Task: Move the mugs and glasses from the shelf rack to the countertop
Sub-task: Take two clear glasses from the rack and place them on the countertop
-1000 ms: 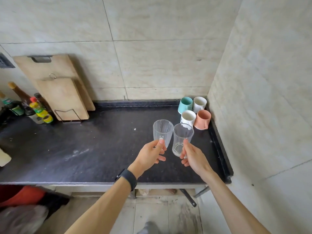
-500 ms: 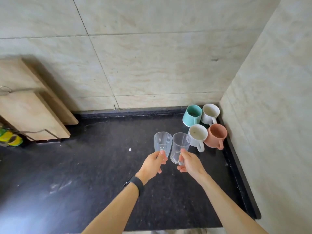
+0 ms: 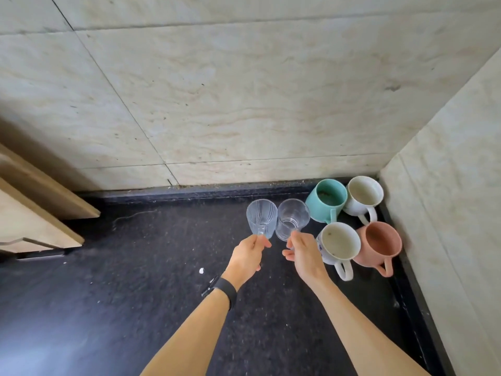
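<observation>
My left hand (image 3: 248, 256) pinches a ribbed clear glass (image 3: 261, 217) near its base. Beside it, my right hand (image 3: 305, 255) pinches a smooth clear glass (image 3: 292, 218). Both glasses stand side by side, almost touching, over the back of the black countertop (image 3: 135, 280). I cannot tell whether they touch it. To their right, in the corner, stand a teal mug (image 3: 326, 199), a white mug (image 3: 364, 195), a white patterned mug (image 3: 339, 244) and a pink mug (image 3: 379, 244). The shelf rack is out of view.
Wooden cutting boards (image 3: 32, 213) lean against the tiled back wall (image 3: 217, 90) at the left. A tiled side wall (image 3: 447, 213) bounds the counter on the right. A small white crumb (image 3: 201, 270) lies on the dark surface near my left wrist.
Both hands carried the glasses further back over the counter, towards the wall and the mugs. My head moved closer, so the counter's front edge and the bottles at the left left the view.
</observation>
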Motion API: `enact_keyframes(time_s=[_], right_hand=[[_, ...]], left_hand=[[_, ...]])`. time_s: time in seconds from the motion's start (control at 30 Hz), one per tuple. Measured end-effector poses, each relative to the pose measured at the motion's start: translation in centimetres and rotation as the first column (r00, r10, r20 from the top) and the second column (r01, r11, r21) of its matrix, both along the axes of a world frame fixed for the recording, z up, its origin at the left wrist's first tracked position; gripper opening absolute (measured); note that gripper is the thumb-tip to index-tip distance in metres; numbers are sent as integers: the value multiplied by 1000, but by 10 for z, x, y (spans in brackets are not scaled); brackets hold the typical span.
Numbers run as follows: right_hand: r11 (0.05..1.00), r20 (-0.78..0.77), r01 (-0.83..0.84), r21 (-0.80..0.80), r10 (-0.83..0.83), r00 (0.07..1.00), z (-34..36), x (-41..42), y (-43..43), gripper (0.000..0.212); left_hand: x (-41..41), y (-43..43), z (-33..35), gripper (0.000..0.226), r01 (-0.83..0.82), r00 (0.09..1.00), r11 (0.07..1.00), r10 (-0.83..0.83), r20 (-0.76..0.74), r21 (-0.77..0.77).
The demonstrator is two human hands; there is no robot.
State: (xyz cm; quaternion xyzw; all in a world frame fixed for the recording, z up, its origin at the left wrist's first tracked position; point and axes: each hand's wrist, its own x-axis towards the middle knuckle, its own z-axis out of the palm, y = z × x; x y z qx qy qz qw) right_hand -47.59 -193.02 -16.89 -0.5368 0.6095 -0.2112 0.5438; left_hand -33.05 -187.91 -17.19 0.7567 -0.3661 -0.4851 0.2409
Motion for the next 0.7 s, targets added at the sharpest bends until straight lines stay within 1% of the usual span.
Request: enact_keyframes(time_s=[0.1,0.2,0.37,0.7], right_hand=[[1000,51,21,-13,-21,998,-6,8,-17,34],[999,67,36,-6,-35,997,-11,13,-35,40],[999,52,-10,36,8,999,-12,16,-64,39],[999,51,9,53,-12,999,-18,22,-79,42]], left_hand=[[7,-20,-4,33,21,998,1000,-21,59,1],[12,-39,-8,34,30,995,999,-29,90,-16],[12,-58,-14,35,-19,997,1000,21,75,-21],[9,-69,-15,36,14,998,1000,-12,64,-20]])
